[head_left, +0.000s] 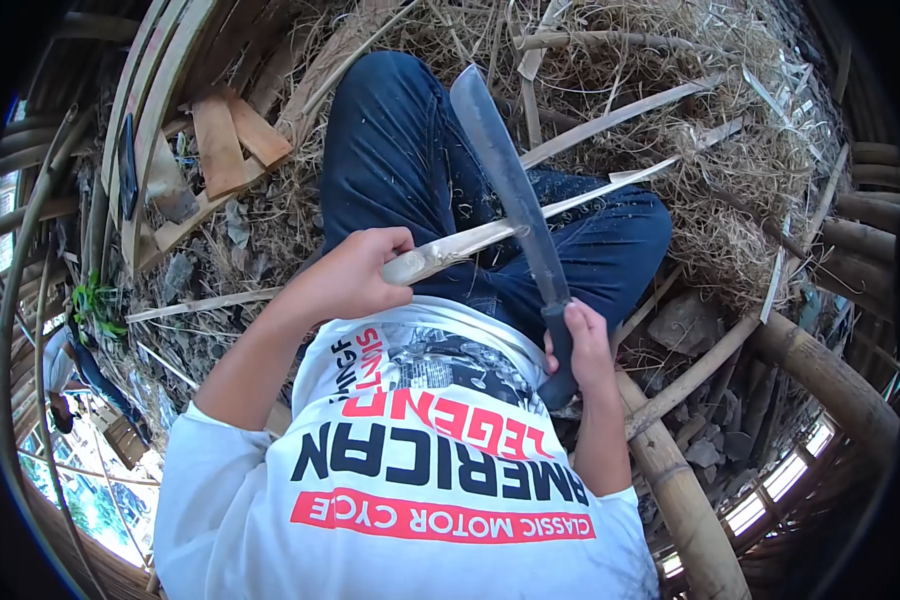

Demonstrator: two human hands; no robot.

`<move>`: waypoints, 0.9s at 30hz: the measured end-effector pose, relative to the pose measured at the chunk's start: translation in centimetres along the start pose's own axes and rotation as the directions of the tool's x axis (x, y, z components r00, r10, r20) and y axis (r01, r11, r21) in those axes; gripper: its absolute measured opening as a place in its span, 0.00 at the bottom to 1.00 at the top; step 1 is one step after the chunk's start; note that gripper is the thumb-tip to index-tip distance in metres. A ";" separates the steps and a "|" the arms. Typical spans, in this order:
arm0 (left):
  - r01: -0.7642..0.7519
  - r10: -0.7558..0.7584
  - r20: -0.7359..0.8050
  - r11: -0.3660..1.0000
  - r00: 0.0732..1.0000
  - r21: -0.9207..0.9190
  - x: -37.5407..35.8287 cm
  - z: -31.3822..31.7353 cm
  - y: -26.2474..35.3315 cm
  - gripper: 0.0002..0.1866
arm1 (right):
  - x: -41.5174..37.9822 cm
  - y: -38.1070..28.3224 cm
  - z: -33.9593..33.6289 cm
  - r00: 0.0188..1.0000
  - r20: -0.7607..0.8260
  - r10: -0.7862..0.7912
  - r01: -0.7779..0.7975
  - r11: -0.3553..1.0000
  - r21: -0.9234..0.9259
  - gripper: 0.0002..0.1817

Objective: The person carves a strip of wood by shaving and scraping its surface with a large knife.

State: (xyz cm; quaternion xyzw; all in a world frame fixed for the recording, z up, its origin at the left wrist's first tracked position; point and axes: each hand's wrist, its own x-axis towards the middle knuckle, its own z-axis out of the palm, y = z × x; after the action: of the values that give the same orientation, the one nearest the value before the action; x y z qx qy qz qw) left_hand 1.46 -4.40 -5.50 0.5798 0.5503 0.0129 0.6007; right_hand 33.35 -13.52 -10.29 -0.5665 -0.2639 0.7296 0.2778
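Note:
My left hand (355, 275) is closed around the thick near end of a pale bamboo strip (460, 243), which reaches up and right across my lap. The fingers of my right hand (585, 350) are wrapped round the dark handle of a long machete (505, 160). Its broad blade points up and slightly left, crossing over the strip at about its middle. Small pale shavings lie on my dark trousers (600, 245) under the strip.
Curly shavings (710, 210) are heaped at the upper right. Thick bamboo poles (670, 480) lie at the right. Wood blocks (218, 145) and long slats (165, 80) stand at the upper left. Another person (60, 365) is at the far left.

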 end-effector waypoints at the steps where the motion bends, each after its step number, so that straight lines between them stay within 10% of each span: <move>1: 0.014 -0.014 0.006 0.999 1.000 -0.045 -0.1 -0.1 0.0 0.15 | 0.0 -0.3 -0.3 0.999 -0.039 0.013 -0.011 0.999 0.039 0.19; 27: 0.089 -0.087 0.023 0.992 0.996 -0.087 0.6 0.2 0.0 0.15 | 0.5 0.4 0.8 0.998 -0.052 0.041 -0.033 0.987 0.160 0.19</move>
State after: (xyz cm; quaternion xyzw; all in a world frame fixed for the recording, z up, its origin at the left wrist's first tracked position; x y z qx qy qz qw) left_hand 1.84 -4.20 -5.94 0.5280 0.5687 0.0051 0.6307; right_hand 32.43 -13.50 -10.79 -0.5674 -0.1866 0.7373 0.3155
